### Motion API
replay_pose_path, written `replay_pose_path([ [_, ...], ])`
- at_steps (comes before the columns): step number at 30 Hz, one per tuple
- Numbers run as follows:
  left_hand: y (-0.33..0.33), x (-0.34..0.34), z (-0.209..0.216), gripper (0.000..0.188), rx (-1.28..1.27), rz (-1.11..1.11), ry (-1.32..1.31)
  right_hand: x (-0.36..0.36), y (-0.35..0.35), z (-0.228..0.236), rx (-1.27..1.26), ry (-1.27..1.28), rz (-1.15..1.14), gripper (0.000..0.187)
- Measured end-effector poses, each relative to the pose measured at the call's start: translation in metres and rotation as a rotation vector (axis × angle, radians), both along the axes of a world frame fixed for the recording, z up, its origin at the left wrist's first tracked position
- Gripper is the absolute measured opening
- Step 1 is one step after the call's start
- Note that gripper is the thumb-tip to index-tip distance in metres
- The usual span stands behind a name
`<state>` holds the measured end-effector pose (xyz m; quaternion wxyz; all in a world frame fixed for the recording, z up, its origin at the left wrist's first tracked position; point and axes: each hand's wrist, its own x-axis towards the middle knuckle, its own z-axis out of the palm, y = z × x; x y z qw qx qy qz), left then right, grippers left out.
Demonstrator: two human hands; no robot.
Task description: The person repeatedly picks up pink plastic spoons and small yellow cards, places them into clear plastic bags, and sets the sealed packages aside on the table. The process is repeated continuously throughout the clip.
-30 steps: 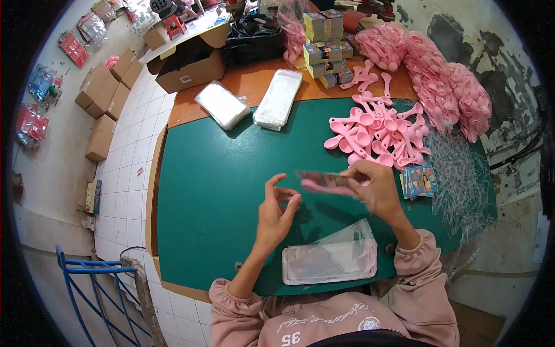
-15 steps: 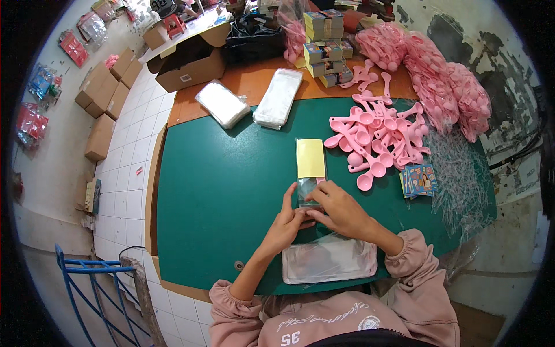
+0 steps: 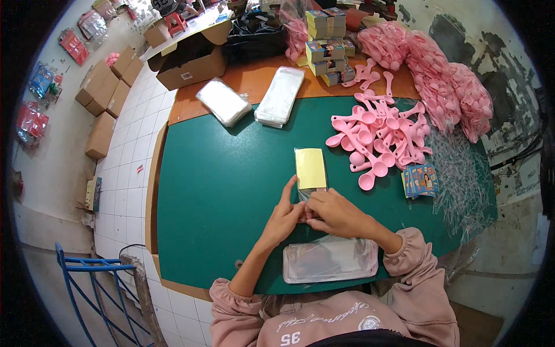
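Observation:
A clear plastic bag [image 3: 304,195] lies on the green tabletop in front of me, with a yellow card [image 3: 311,169] showing inside its far part. My left hand [image 3: 281,218] grips the bag's near end with thumb and curled fingers, its index finger stretched along the left edge. Against it, my right hand [image 3: 334,213] pinches the same near end. The two hands' fingertips meet there and hide that part of the bag. Closer to my body lies a stack of clear plastic bags [image 3: 329,261]. A loose pile of pink measuring spoons [image 3: 378,139] is to the right beyond my hands.
Small printed cards [image 3: 420,180] lie right of the spoons, beside a heap of clear plastic strips [image 3: 459,179]. Two bag stacks [image 3: 224,103] sit farther back. Bundled cards [image 3: 325,49], bagged pink spoons [image 3: 430,75] and an open carton [image 3: 193,66] line the far side.
The bag with the yellow card has slid slightly toward me. My right hand's fingers have moved down and closed in against my left fingertips at the bag's near end.

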<state>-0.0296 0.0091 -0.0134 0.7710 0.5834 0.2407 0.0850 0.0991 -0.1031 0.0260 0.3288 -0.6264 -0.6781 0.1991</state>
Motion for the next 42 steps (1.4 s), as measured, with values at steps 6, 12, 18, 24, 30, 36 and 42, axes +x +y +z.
replay_pose_path([
  [6,-0.001,0.005,0.003,0.057,0.057,0.016,0.056,0.02,-0.014,0.017,-0.128,0.156,0.222,0.014],
  [12,0.002,0.003,0.022,0.029,-0.167,-0.077,0.004,0.175,-0.084,0.071,-0.169,0.09,-0.461,0.024],
  [18,0.0,0.007,0.025,0.028,-0.269,-0.058,-0.026,0.091,-0.051,0.04,-0.065,-0.066,-0.536,0.046],
  [24,0.005,0.0,0.016,0.026,-0.33,-0.173,-0.042,0.033,-0.023,-0.006,-0.001,0.084,-0.192,0.028],
  [30,0.002,0.004,0.025,0.021,0.196,-0.148,0.054,0.041,-0.027,-0.022,-0.083,0.535,-0.266,0.015],
  [36,0.0,0.003,0.012,0.012,0.508,-0.001,0.08,0.033,-0.019,-0.026,-0.189,0.966,-0.36,0.01],
  [42,-0.002,0.007,0.011,0.014,0.424,0.066,0.18,0.028,-0.016,-0.029,-0.131,0.951,-0.508,0.012],
])
